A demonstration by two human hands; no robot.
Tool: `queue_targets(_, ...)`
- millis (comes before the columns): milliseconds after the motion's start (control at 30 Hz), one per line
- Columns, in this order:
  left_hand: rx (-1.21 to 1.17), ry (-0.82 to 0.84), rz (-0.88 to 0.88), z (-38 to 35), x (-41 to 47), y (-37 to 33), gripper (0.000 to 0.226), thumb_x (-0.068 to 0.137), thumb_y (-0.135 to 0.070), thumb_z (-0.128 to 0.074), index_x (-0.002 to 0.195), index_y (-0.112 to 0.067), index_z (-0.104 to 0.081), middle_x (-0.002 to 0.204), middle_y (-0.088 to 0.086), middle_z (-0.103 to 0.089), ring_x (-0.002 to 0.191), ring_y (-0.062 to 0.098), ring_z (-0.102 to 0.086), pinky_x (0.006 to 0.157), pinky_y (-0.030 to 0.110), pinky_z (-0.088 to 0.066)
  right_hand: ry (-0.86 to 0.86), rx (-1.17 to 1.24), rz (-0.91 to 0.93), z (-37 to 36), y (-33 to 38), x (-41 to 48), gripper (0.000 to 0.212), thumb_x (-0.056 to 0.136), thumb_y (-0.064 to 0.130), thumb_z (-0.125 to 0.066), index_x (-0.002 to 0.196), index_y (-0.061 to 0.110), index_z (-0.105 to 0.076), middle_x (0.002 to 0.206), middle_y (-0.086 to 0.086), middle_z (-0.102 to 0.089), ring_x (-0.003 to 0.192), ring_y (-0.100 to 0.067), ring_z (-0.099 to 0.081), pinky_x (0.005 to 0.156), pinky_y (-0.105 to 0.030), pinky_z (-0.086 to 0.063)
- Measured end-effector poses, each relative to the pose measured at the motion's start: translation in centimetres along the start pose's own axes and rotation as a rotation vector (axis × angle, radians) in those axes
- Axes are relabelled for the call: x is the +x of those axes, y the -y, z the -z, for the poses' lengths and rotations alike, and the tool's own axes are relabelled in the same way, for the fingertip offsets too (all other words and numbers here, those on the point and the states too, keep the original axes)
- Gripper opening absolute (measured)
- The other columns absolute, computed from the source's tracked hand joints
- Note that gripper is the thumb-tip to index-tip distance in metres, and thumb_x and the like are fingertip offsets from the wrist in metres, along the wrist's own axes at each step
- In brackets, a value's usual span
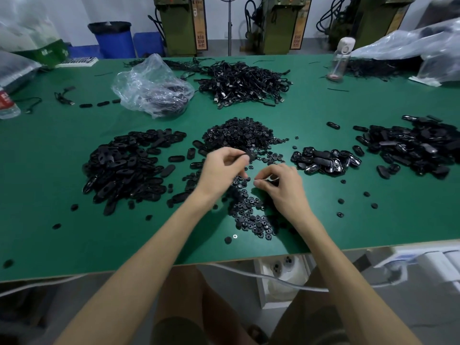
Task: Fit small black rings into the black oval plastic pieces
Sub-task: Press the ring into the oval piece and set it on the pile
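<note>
The green worktop (pixel 348 227) fills most of my view. Beyond its far edge, at 12 o'clock, olive machines (pixel 180 26) stand against a pale wall, with a blue bin (pixel 114 42) at 11. A tangled cable pile (pixel 245 82) lies far across. The black oval pieces (pixel 124 170) are heaped at 9 o'clock of my hands, with more at 3. The small black rings (pixel 239 135) are piled at 12 and strewn under my wrists. My left hand (pixel 221 170) pinches a black piece (pixel 251 155). My right hand (pixel 283 188) is curled, and I cannot tell whether it holds anything.
</note>
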State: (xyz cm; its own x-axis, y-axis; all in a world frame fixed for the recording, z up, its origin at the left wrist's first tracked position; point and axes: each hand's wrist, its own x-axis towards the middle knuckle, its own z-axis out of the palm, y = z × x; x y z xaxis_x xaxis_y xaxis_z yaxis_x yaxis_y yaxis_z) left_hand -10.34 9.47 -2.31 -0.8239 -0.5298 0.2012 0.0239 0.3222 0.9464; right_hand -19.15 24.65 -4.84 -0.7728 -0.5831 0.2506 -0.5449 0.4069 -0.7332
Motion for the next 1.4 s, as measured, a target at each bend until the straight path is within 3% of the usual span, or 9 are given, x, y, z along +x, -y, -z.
queue_targets(167,-0.157,-0.051,0.065,-2.5,-1.1,1.2,0.007,0.097,-0.012,-0.072,0.103,-0.009,-0.073,0.074,0.002,-0.074,0.064,0.01,-0.068,0.055,0.02,-0.048,-0.12,0.372,-0.046,0.8,-0.4,-0.5,0.002,0.09,0.018,-0.079,0.089,0.02,-0.079,0.08,0.006,-0.076,0.079,-0.016,-0.07,0.08,-0.038,-0.058)
queue_targets(333,-0.138,-0.06,0.03,-2.7,-1.4,1.9,0.011,0.097,-0.007,-0.069,0.105,-0.01,-0.075,0.076,0.002,-0.076,0.066,0.011,-0.071,0.059,0.021,-0.053,-0.164,0.503,-0.023,0.7,-0.6,-0.4,0.012,0.093,0.015,-0.076,0.098,0.025,-0.08,0.089,0.009,-0.078,0.082,-0.01,-0.07,0.078,-0.024,-0.056)
queue_targets(433,-0.148,-0.032,0.013,-2.7,-1.4,1.9,0.017,0.098,-0.003,-0.066,0.111,-0.01,-0.075,0.087,0.004,-0.079,0.078,0.019,-0.076,0.068,0.023,-0.058,-0.151,0.574,-0.03,0.9,-0.8,-0.4,0.016,0.094,0.012,-0.075,0.098,0.025,-0.081,0.09,0.003,-0.079,0.085,-0.018,-0.07,0.083,-0.034,-0.057)
queue_targets(533,-0.144,-0.011,0.005,-2.8,-1.5,2.0,0.021,0.098,-0.001,-0.065,0.114,-0.011,-0.074,0.088,0.005,-0.079,0.082,0.021,-0.077,0.074,0.025,-0.06,-0.144,0.586,-0.028,0.8,-0.7,-0.4,0.016,0.093,0.01,-0.074,0.095,0.025,-0.081,0.088,-0.003,-0.079,0.087,-0.034,-0.07,0.083,-0.042,-0.057)
queue_targets(700,-0.157,0.009,-0.01,-2.8,-1.4,2.2,0.023,0.098,0.002,-0.064,0.117,-0.007,-0.074,0.092,0.003,-0.08,0.084,0.019,-0.078,0.075,0.023,-0.06,-0.146,0.595,-0.043,0.8,-0.7,-0.4,0.014,0.093,0.01,-0.074,0.095,0.021,-0.081,0.089,-0.002,-0.08,0.085,-0.023,-0.073,0.082,-0.036,-0.059)
queue_targets(867,-0.159,0.011,-0.023,-2.9,-1.4,2.2,0.025,0.097,0.003,-0.065,0.117,-0.009,-0.074,0.092,0.004,-0.08,0.084,0.02,-0.078,0.075,0.024,-0.06,-0.164,0.577,-0.055,0.6,-0.8,-0.3,0.009,0.093,0.011,-0.074,0.096,0.016,-0.081,0.087,-0.006,-0.079,0.088,-0.036,-0.07,0.082,-0.043,-0.058)
queue_targets(933,-0.161,0.009,-0.027,-2.9,-1.5,2.2,0.024,0.097,0.003,-0.065,0.117,-0.008,-0.074,0.092,0.005,-0.08,0.083,0.021,-0.078,0.074,0.024,-0.06,-0.167,0.563,-0.059,0.6,-0.8,-0.3,0.008,0.093,0.012,-0.074,0.096,0.016,-0.081,0.086,-0.007,-0.078,0.079,-0.031,-0.066,0.077,-0.041,-0.056)
queue_targets(1067,-0.191,0.02,-0.028,-2.9,-1.6,2.1,0.025,0.097,0.003,-0.066,0.116,-0.009,-0.074,0.096,0.005,-0.08,0.084,0.023,-0.079,0.075,0.028,-0.062,-0.177,0.517,-0.053,0.6,-0.7,-0.3,0.008,0.093,0.013,-0.074,0.095,0.018,-0.081,0.083,0.004,-0.077,0.072,-0.004,-0.061,0.072,-0.024,-0.051)
queue_targets(1400,-0.216,0.021,-0.009,-2.9,-1.4,2.4,0.026,0.098,0.002,-0.063,0.122,-0.005,-0.073,0.096,0.005,-0.081,0.086,0.024,-0.079,0.078,0.029,-0.063,-0.197,0.414,-0.039,0.8,0.0,-0.6,0.008,0.094,0.013,-0.073,0.098,0.015,-0.08,0.088,0.002,-0.078,0.082,-0.015,-0.07,0.079,-0.028,-0.058)
